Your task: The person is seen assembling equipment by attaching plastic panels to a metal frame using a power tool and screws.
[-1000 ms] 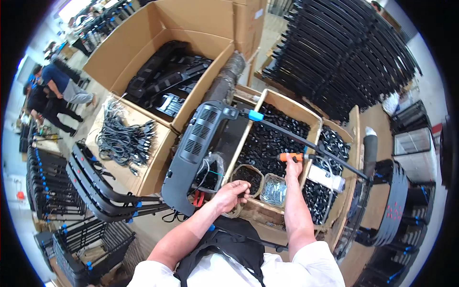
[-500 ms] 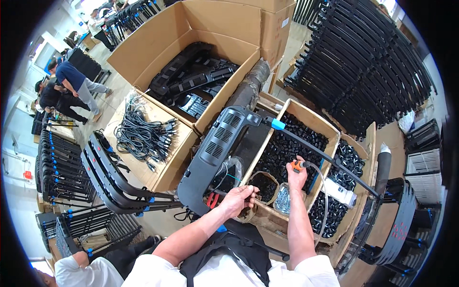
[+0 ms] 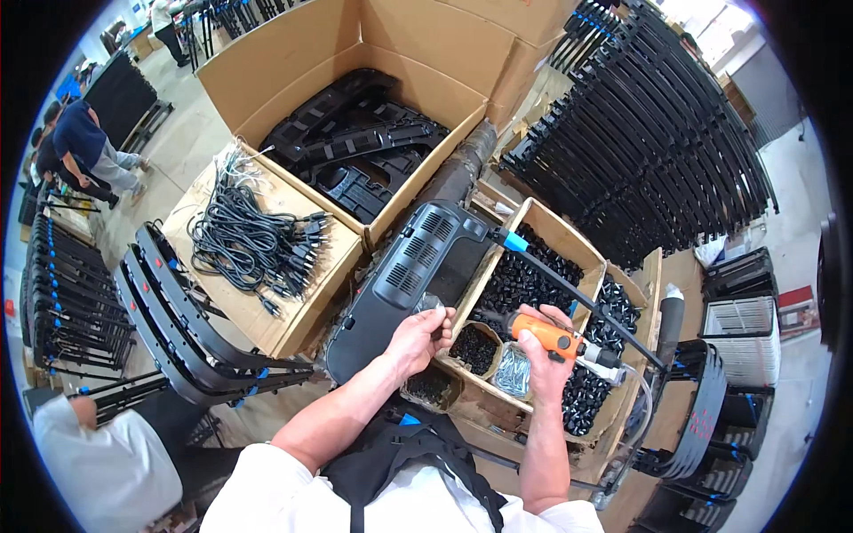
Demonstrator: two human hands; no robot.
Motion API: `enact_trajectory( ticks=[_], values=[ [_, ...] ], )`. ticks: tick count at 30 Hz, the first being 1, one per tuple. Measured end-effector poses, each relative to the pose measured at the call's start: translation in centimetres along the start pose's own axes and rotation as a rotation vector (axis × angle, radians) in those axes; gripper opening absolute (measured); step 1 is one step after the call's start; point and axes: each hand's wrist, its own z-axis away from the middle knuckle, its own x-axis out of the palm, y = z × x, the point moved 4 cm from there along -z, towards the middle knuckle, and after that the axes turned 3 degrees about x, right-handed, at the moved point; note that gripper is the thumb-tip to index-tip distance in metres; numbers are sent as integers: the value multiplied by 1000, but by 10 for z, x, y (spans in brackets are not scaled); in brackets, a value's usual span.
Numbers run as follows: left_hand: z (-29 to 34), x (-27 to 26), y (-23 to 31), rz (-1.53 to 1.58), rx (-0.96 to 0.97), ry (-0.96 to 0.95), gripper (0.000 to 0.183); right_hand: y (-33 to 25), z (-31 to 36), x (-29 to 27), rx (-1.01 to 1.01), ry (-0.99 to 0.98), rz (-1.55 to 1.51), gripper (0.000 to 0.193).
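In my right hand point(image 3: 548, 369) is an orange air screwdriver point(image 3: 546, 335), its dark front end pointing left and a hose leading off its rear. My left hand point(image 3: 413, 342) is closed in a pinch at the right side of a black plastic housing point(image 3: 378, 311); what the fingers hold, if anything, is too small to make out. Vent slots mark the upper part of the housing. From its top a black tube with a blue clip point(image 3: 515, 242) runs slanting over the parts bins. Below the screwdriver lie silver screws point(image 3: 513, 371) and a cup of small black parts point(image 3: 474, 347).
A wooden bin point(image 3: 480, 289) holds many black caps. Left of the housing, black cables point(image 3: 258, 231) lie on a board, beside a large carton point(image 3: 426, 53) of black plastic parts. Stacked black frames point(image 3: 640, 133) stand at the back right. Other people point(image 3: 80, 142) work at the left.
The screwdriver has swung round to point left, lower and nearer me. My left hand has moved up and left to the housing's side. The whole view has shifted slightly.
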Motion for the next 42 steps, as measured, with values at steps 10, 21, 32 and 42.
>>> enact_trajectory(
  ticks=[10,21,32,42],
  values=[
    [-1,-9,35,318,-4,4,25,-3,1,88,0,-123,-37,56],
    [-1,-28,53,336,-27,-40,23,-2,-3,119,11,-168,0,55],
    [-7,-21,68,387,-89,-45,29,-11,-14,140,23,-176,73,54],
    [4,-13,68,109,-41,16,28,3,-72,177,-52,-108,104,53]
  ],
)
